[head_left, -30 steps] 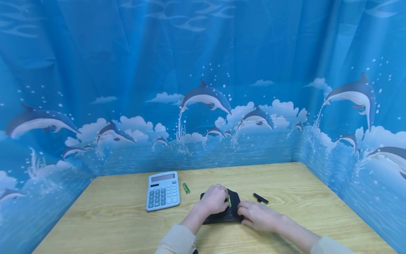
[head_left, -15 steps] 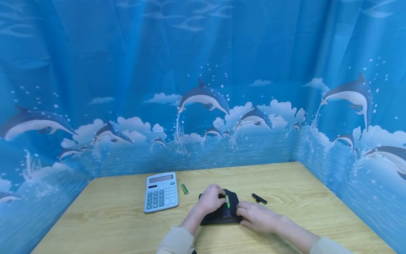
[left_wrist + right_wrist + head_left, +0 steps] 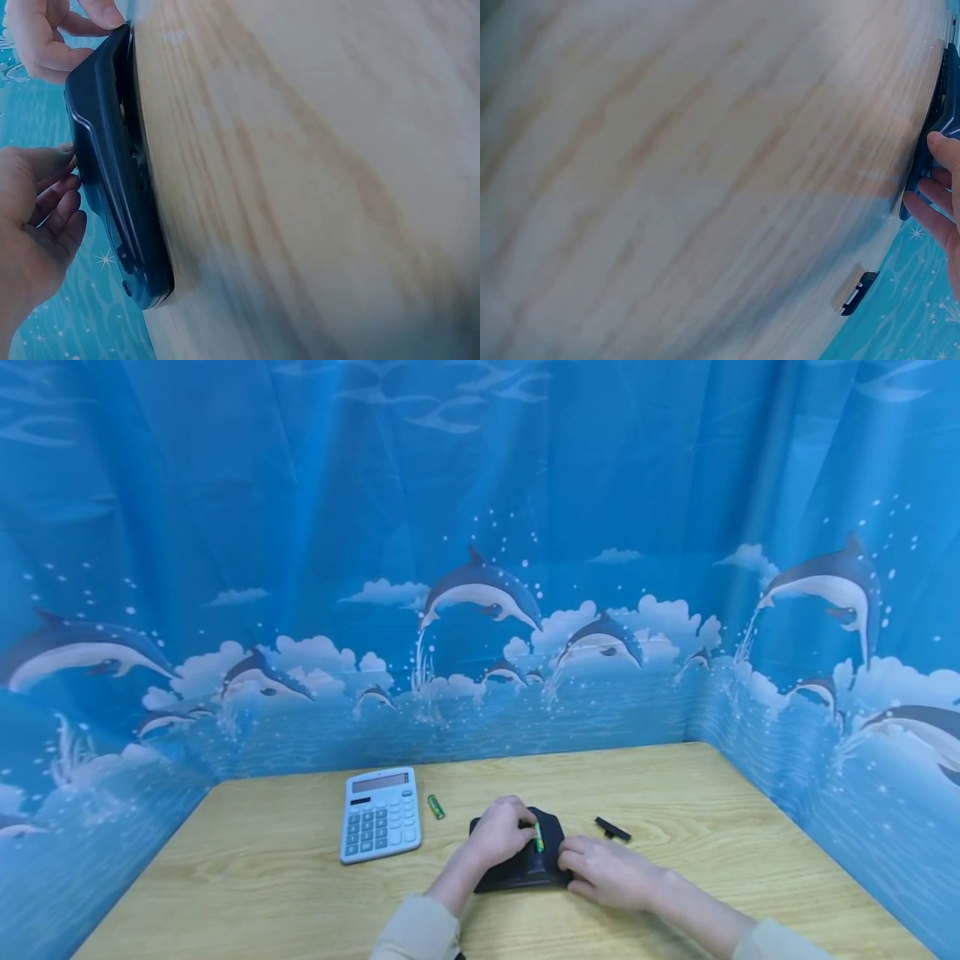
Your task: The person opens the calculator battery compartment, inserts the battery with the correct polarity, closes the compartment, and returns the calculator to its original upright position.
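In the head view a black plastic device (image 3: 517, 870) lies on the table with an opened battery slot facing up. A green battery (image 3: 538, 838) is at that slot, and my left hand (image 3: 501, 828) pinches its upper end; whether it is fully seated I cannot tell. In the left wrist view the left hand's thumb and fingers (image 3: 37, 217) meet at the device's upper side, the battery mostly hidden. My right hand (image 3: 603, 870) grips the device's right edge. From the right wrist view, the right thumb (image 3: 945, 146) lies on top, with fingers around the edge.
A white calculator (image 3: 381, 814) lies at the left. Beside it is a second green battery (image 3: 436, 807). A small black battery cover (image 3: 612, 828) lies right of the device. A blue dolphin-print curtain (image 3: 480, 610) encloses the wooden table's (image 3: 262, 860) back and sides.
My left fingers have shifted slightly off the battery, so more of it shows in the slot. The right hand stays on the device's edge. The head view has moved slightly.
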`<state>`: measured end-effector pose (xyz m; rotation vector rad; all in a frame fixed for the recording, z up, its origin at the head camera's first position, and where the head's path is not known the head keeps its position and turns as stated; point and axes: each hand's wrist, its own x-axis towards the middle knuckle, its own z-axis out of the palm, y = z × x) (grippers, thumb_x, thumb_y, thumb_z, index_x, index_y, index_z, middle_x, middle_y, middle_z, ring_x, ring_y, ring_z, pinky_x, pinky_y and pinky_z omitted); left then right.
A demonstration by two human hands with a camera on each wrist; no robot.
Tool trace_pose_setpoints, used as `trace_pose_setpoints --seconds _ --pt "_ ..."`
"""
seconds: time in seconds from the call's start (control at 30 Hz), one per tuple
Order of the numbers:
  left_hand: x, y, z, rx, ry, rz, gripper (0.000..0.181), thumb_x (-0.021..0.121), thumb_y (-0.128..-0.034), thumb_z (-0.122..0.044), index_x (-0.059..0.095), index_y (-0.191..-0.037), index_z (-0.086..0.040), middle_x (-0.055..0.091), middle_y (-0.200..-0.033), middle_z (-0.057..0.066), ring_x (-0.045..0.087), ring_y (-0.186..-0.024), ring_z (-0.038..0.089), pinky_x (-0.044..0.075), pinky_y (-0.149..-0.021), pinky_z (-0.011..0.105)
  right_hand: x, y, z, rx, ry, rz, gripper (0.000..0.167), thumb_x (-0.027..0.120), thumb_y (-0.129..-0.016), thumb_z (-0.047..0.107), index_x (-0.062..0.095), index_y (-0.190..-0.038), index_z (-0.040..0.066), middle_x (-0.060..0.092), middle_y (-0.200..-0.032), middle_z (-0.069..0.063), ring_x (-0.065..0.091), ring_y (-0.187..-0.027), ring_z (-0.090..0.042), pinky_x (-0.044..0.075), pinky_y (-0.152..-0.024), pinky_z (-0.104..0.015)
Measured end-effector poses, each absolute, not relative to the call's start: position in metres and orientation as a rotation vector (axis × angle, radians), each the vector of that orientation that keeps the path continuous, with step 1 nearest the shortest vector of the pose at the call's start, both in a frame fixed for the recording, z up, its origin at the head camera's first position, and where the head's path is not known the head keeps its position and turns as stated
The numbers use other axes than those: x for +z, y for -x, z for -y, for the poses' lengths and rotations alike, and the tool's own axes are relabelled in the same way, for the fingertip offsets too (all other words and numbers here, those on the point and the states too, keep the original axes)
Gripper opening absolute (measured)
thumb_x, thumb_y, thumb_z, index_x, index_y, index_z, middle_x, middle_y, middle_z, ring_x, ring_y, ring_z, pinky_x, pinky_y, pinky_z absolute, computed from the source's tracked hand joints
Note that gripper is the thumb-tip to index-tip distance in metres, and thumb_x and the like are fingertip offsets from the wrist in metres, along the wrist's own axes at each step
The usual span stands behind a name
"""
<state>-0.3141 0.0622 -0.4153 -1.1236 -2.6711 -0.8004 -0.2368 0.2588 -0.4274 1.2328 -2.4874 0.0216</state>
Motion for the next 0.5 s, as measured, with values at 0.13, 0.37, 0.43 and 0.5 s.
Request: trace_pose_setpoints --seconds 0.13,0.37,0.43,0.5 --pt "-0.4164 0.3158 -0.0628 -0.78 1.14 2.664 0.014 0.07 -0.0803 -0.01 0.073 -0.094 -0.006 0.062 -0.088 0.001 0.057 -0.087 0.017 0.048 -0.077 0.028 -0.4266 0.2365 -0.2592 0.016 -1.232 2.483 0.018 0.07 -0.079 0.021 0.058 -0.09 0.012 0.055 -0.097 0.0 0.056 -0.086 -0.012 0.049 -0.072 -0.026" --pt "-0.4135 0.317 -0.0633 -0.747 1.137 2.719 0.014 0.069 -0.0813 -0.011 0.073 -0.094 -0.007 0.061 -0.088 0.0 0.057 -0.087 0.015 0.048 -0.077 0.026 -0.4275 0.2372 -0.2591 0.021 -1.232 2.475 0.018 0.07 -0.079 0.021 0.058 -0.09 0.012 0.055 -0.097 0.0 0.056 -0.086 -0.012 0.049 -0.073 -0.026" --pt "-0.4127 0.3179 -0.0635 -0.74 1.141 2.725 0.013 0.069 -0.0812 -0.011 0.073 -0.093 -0.007 0.06 -0.086 -0.001 0.057 -0.085 0.014 0.048 -0.076 0.026 -0.4281 0.2375 -0.2588 0.024 -1.231 2.473 0.018 0.07 -0.079 0.021 0.058 -0.09 0.012 0.056 -0.097 0.0 0.056 -0.086 -0.012 0.049 -0.073 -0.026" --pt "-0.4126 0.3191 -0.064 -0.733 1.143 2.734 0.012 0.069 -0.0813 -0.011 0.073 -0.092 -0.007 0.06 -0.085 -0.001 0.057 -0.084 0.013 0.048 -0.075 0.025 -0.4281 0.2374 -0.2582 0.025 -1.231 2.472 0.019 0.07 -0.079 0.021 0.058 -0.089 0.012 0.056 -0.097 0.0 0.056 -0.086 -0.012 0.049 -0.073 -0.026"
